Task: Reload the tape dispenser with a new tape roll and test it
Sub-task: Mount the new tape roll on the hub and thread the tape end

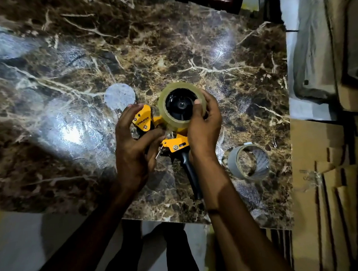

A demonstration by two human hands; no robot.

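A yellow tape dispenser (142, 120) with a black handle (190, 172) lies on the brown marble table (66, 68). A clear tape roll (168, 113) sits over the dispenser's black hub (179, 105). My right hand (204, 125) grips the roll's right side, thumb pressed on its rim. My left hand (133, 146) wraps around the dispenser's yellow front end, fingers curled near the metal tab. An empty grey cardboard core (248, 161) lies on the table to the right of the handle.
A round pale disc (119, 96) lies on the table behind my left hand. Flattened cardboard boxes (332, 189) are stacked along the right side. The table's near edge runs just below my forearms, with floor beyond.
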